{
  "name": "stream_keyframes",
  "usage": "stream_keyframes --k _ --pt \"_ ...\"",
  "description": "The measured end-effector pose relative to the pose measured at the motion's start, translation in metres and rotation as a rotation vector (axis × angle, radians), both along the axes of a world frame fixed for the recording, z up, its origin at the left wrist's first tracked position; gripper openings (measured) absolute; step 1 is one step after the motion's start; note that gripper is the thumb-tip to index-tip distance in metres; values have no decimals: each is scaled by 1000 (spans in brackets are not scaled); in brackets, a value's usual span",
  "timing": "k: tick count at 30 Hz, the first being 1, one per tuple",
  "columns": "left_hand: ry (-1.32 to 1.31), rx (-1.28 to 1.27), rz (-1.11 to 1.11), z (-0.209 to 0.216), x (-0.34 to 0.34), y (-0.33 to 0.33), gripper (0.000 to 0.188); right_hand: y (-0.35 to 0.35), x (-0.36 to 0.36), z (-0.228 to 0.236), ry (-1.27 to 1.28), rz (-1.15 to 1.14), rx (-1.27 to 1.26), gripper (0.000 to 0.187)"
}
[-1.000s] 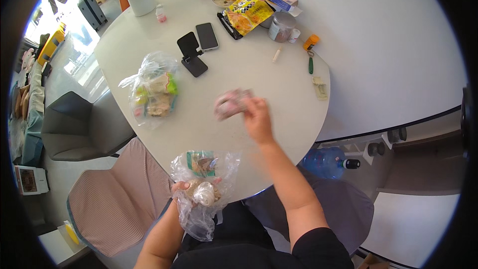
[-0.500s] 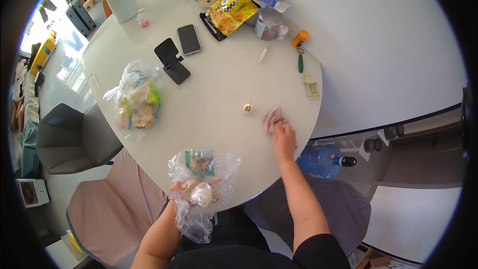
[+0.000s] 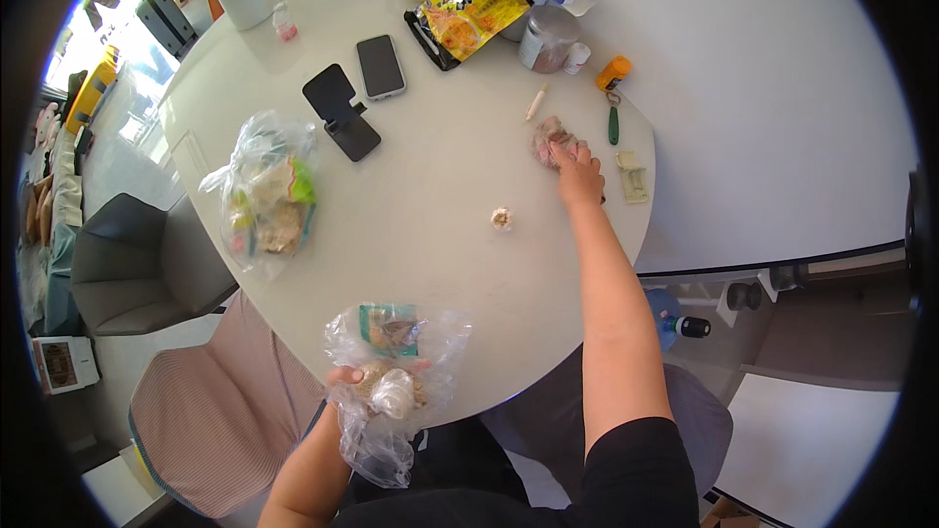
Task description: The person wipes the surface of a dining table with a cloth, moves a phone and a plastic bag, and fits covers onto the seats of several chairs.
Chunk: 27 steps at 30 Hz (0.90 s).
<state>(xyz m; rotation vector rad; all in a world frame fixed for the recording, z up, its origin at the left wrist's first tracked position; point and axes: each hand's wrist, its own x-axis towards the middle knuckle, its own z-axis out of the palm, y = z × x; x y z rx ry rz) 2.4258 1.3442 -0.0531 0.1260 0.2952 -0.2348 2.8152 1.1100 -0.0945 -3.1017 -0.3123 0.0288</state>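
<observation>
A pinkish-grey cloth [image 3: 549,139] lies bunched on the right part of the table, with my right hand [image 3: 580,174] closed over it and pressing it to the tabletop. At the near edge, my left hand [image 3: 345,377] grips a clear plastic bag [image 3: 442,340]. Inside the bag are a green-labelled packet [image 3: 388,329] and a beige bundle with a white plastic knot; most of my left fingers are hidden behind it. Between the two hands sits a garlic bulb [image 3: 501,219].
Another filled plastic bag [image 3: 269,198] rests at the left. Behind are a black phone stand [image 3: 341,111], a phone [image 3: 380,66], a yellow food pouch [image 3: 469,15] and a jar [image 3: 549,39]. A green-handled peeler [image 3: 613,120] and an orange-capped bottle [image 3: 614,72] lie along the right edge.
My right hand has moved away from me across the table, pushing the cloth up toward the white stick. The left hand stays on the bag. The view has shifted slightly.
</observation>
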Motion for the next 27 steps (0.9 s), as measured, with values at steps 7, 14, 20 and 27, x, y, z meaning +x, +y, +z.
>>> stream_keyframes --k 7,14,20,27 --pt "-10 17 67 8 -13 5 98 -24 -109 -28 -139 -48 125 54" --pt "-28 -80 19 5 -43 21 98 7 -265 -1 19 6 193 56" --pt "-42 -119 82 22 -64 23 95 41 -232 26 -123 194 429 43" --pt "-35 -94 69 11 -89 32 94 54 -136 -1 -47 15 423 43"
